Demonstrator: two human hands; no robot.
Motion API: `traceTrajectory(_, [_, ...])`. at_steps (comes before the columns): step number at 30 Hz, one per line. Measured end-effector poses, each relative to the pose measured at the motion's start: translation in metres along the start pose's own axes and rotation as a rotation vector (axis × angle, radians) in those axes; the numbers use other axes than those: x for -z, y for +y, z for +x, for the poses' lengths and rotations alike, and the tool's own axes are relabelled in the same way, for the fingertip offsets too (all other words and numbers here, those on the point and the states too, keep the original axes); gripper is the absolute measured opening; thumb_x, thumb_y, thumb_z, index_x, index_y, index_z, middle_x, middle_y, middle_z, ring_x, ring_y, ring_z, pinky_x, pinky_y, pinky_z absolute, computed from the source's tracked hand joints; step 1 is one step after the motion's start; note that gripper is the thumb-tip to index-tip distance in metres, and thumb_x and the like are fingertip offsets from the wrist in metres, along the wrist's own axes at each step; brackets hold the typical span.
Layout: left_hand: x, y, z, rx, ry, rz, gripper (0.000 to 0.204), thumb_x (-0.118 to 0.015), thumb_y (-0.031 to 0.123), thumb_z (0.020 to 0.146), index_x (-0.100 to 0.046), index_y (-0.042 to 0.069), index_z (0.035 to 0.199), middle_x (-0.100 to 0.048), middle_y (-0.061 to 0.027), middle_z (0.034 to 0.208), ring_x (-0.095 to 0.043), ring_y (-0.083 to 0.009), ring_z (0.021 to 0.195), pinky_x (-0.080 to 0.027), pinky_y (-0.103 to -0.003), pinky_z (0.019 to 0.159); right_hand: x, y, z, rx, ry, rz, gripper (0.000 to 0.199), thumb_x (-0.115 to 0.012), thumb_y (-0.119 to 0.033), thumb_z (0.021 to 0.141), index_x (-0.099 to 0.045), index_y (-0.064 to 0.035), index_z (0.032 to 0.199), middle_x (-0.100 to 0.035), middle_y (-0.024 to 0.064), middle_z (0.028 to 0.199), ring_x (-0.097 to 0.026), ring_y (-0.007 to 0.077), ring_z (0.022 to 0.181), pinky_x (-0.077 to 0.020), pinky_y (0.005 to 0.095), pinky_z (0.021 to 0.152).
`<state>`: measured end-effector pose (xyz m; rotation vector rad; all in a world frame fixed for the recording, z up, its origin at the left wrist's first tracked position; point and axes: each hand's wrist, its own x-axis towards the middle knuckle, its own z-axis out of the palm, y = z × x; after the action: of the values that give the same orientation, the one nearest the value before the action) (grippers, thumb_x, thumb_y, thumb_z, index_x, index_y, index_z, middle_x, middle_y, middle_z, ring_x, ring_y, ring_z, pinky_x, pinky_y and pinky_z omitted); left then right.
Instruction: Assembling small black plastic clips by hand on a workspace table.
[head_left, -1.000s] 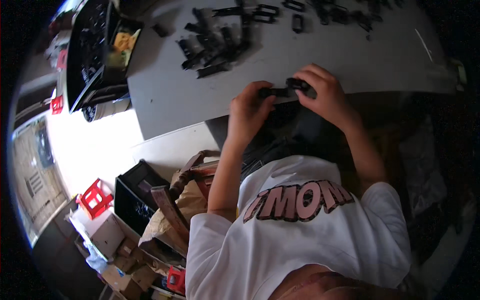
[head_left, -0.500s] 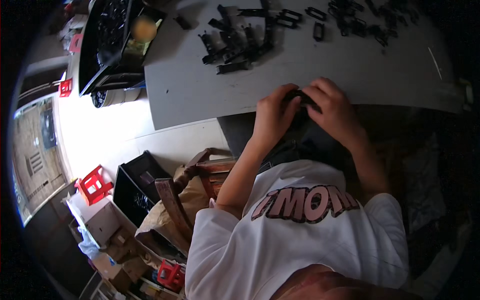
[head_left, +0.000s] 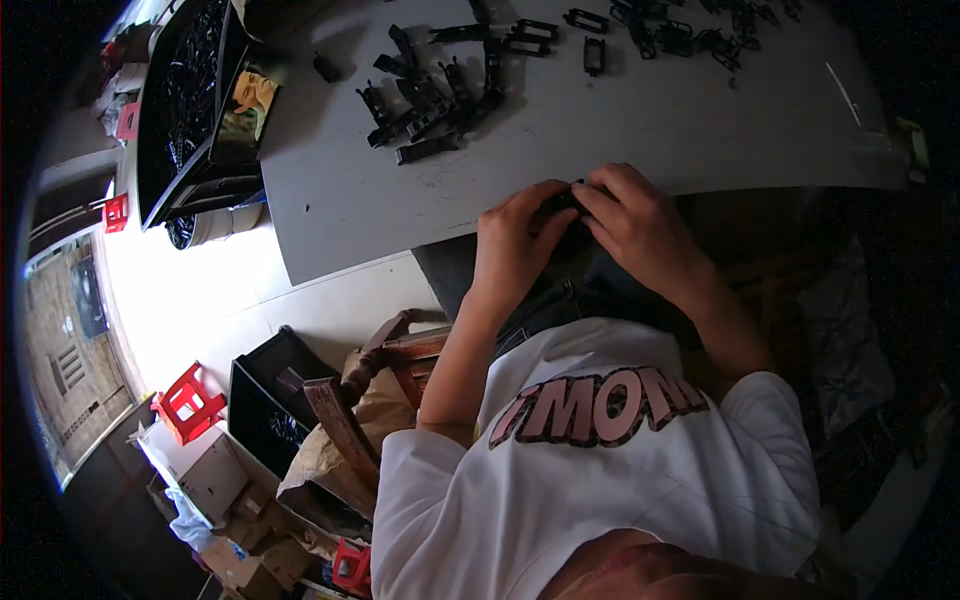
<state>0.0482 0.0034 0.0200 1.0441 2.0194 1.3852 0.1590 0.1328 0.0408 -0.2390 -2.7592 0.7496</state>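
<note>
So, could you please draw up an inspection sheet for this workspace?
Surface: flat grey tabletop, with small dark marks.
Job's things: small black part, held and mostly hidden; whether one piece or several cannot be told.
Clutter: loose heap of long black pieces; scattered black open rectangular frames farther right.
Hands: left hand grips the part; right hand has its fingertips closed against it.
Cables: nothing seen.
Surroundings: brown wooden chair, red plastic stool, black rectangular bin.

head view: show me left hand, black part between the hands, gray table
left hand [head_left: 508,234]: head view, middle of the hand
black part [head_left: 561,200]: head view, bit showing between the fingers
gray table [head_left: 700,140]: head view, bare top
</note>
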Motion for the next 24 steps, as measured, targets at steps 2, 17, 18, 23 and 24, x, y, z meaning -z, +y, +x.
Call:
traceTrajectory(2, [0.001, -0.001, -0.001, -0.001, -0.02, -0.011, 0.024, -0.065, 0.008, 0.081, -0.061, 0.001, 0.104, -0.066, -0.0139, 0.083, -0.066, -0.0182, 0.068, -0.052, -0.027, 0.064, 0.001, -0.001, -0.001, -0.019, -0.02, 0.008, 0.035, -0.069, 0.002, 0.066, -0.06, 0.0006, 0.1, -0.052, 0.0114, 0.095, -0.057, 0.0275, 0.085, -0.0487, 0.0345, 0.072])
traceTrajectory(17, [-0.005, -0.01, -0.007, 0.108, -0.03, -0.22, 0.022, -0.056, 0.009, 0.088, -0.06, 0.001, 0.108, -0.065, -0.0089, 0.073, -0.066, -0.0137, 0.069, -0.05, -0.025, 0.063, 0.005, -0.006, -0.002, -0.022, -0.024, 0.001, 0.033, -0.07, 0.002, 0.067, -0.059, 0.0003, 0.099, -0.052, 0.011, 0.095, -0.057, 0.0262, 0.085, -0.0489, 0.0337, 0.071])
traceTrajectory(18, [-0.005, -0.006, -0.007, 0.105, -0.032, -0.222, 0.022, -0.056, 0.009, 0.088, -0.06, 0.001, 0.108, -0.065, -0.0089, 0.073, -0.066, -0.0137, 0.069, -0.05, -0.025, 0.063, 0.003, -0.007, -0.002, -0.023, -0.023, -0.003, 0.033, -0.07, 0.002, 0.067, -0.059, 0.0003, 0.099, -0.052, 0.011, 0.095, -0.057, 0.0262, 0.085, -0.0489, 0.0337, 0.071])
traceTrajectory(23, [-0.003, -0.006, -0.008, 0.084, -0.016, -0.276, 0.028, -0.058, 0.002, 0.084, -0.058, 0.003, 0.111, -0.064, -0.0089, 0.078, -0.066, -0.0141, 0.07, -0.05, -0.025, 0.063, 0.002, -0.008, -0.002, -0.043, 0.061, 0.185, 0.03, -0.072, -0.002, 0.069, -0.059, 0.0013, 0.096, -0.053, 0.0097, 0.096, -0.058, 0.0211, 0.079, -0.0487, 0.0308, 0.066])
traceTrajectory(24, [-0.001, -0.005, -0.009, 0.08, -0.019, -0.279, 0.028, -0.058, 0.002, 0.084, -0.058, 0.003, 0.111, -0.064, -0.0089, 0.078, -0.066, -0.0141, 0.07, -0.05, -0.025, 0.063, 0.003, -0.005, -0.003, -0.045, 0.063, 0.18, 0.03, -0.072, -0.002, 0.069, -0.059, 0.0013, 0.096, -0.053, 0.0097, 0.096, -0.058, 0.0211, 0.079, -0.0487, 0.0308, 0.066])
